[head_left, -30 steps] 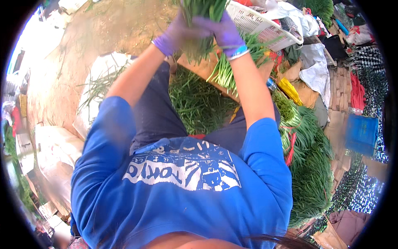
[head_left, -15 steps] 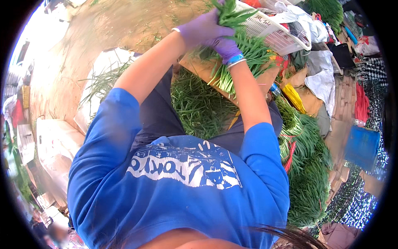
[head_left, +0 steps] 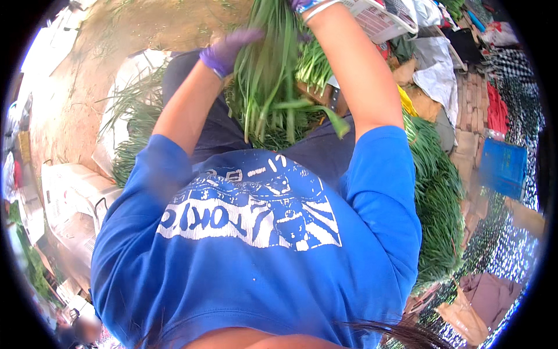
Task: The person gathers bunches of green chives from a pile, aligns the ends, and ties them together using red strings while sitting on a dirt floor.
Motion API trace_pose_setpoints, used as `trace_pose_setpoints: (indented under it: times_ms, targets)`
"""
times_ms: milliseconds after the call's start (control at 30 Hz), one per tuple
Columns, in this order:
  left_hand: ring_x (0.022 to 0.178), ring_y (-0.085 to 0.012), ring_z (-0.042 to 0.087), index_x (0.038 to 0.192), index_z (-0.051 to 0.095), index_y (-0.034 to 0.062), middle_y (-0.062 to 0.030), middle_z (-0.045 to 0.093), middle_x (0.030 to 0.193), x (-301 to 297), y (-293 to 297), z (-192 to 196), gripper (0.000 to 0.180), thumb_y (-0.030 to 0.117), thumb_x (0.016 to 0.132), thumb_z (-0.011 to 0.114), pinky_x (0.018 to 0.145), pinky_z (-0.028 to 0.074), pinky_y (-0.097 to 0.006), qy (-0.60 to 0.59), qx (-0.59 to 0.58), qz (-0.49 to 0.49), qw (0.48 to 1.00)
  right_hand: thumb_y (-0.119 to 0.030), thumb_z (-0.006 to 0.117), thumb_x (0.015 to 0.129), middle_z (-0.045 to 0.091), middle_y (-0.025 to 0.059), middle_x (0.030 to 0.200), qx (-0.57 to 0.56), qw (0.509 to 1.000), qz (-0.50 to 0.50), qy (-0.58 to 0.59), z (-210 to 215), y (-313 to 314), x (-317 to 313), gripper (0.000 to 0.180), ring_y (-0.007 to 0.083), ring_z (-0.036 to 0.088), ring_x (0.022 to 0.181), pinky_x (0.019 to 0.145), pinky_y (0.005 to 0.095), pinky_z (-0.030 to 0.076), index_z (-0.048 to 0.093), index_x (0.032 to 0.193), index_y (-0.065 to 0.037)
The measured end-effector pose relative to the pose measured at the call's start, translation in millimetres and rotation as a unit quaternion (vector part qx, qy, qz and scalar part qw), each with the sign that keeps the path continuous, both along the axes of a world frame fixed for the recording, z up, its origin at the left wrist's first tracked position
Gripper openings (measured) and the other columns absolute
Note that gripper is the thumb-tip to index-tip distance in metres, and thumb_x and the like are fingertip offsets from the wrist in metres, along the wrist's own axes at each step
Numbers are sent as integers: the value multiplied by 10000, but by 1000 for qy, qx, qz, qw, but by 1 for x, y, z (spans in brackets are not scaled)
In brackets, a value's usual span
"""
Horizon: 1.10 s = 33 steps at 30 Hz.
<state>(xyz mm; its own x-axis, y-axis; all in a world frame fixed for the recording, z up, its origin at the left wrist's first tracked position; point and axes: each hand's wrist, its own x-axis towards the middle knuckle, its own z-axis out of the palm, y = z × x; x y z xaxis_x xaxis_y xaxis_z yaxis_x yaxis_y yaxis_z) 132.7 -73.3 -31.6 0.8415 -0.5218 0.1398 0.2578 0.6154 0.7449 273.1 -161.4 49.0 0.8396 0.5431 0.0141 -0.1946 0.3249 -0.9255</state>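
A long bunch of green chives (head_left: 268,64) hangs down in front of me over my lap, its pale stalks and a few stray blades lowest. At its upper end my right hand (head_left: 306,5), purple-gloved and largely cut off by the top edge, is closed on it. Beside the bunch, on its left, my left hand (head_left: 232,49) in a purple glove is blurred by motion. Its fingers look stretched toward the leaves, with nothing visible held. A smaller pile of cut chives (head_left: 314,67) lies behind the hanging bunch, next to my right forearm.
Loose blades (head_left: 136,104) lie over a white sack at my left, with a white bag (head_left: 75,195) nearer. A tall heap of chives (head_left: 436,209) stands at my right. Beyond are a white basket (head_left: 378,20), cloths and a blue crate (head_left: 504,168).
My hands were together at the pile; now they are apart. The right has risen to the top edge with the bunch hanging; the left has moved left and nearer.
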Motion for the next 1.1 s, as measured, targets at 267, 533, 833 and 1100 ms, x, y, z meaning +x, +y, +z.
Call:
trace_pose_setpoints:
  times_ms: [267, 533, 833, 1100]
  targets:
    - [917, -243, 564, 1132, 465, 11, -136, 558, 1034, -45, -38, -74, 573, 248, 657, 680, 799, 474, -387, 143, -207, -70, 965, -336, 564, 726, 611, 130, 687, -352, 900, -196, -168, -44, -51, 70, 375, 219, 576, 606, 553, 327, 421, 607, 741, 36]
    - [796, -216, 594, 1020, 532, -22, -145, 588, 936, -46, -35, -79, 307, 88, 735, 562, 747, 479, -312, 37, 3, 25, 999, -494, 593, 677, 599, 191, 933, -320, 881, -312, -153, -29, -89, 80, 619, 275, 572, 838, 722, 351, 426, 571, 973, 49]
    - [465, -104, 435, 780, 581, 27, -41, 542, 623, -99, -72, -60, 172, 183, 762, 510, 436, 376, -268, 263, -6, -38, 964, -420, 582, 694, 603, 175, 934, -471, 785, -235, -326, -56, -176, 47, 525, 273, 578, 842, 727, 354, 434, 565, 991, 13]
    - [458, -119, 416, 736, 583, 41, -24, 457, 558, -109, -109, -60, 137, 159, 688, 533, 453, 395, -277, 137, 127, 49, 981, -354, 573, 709, 605, 161, 935, -524, 753, -245, -314, -33, -216, 55, 449, 272, 584, 845, 732, 355, 441, 560, 1007, -19]
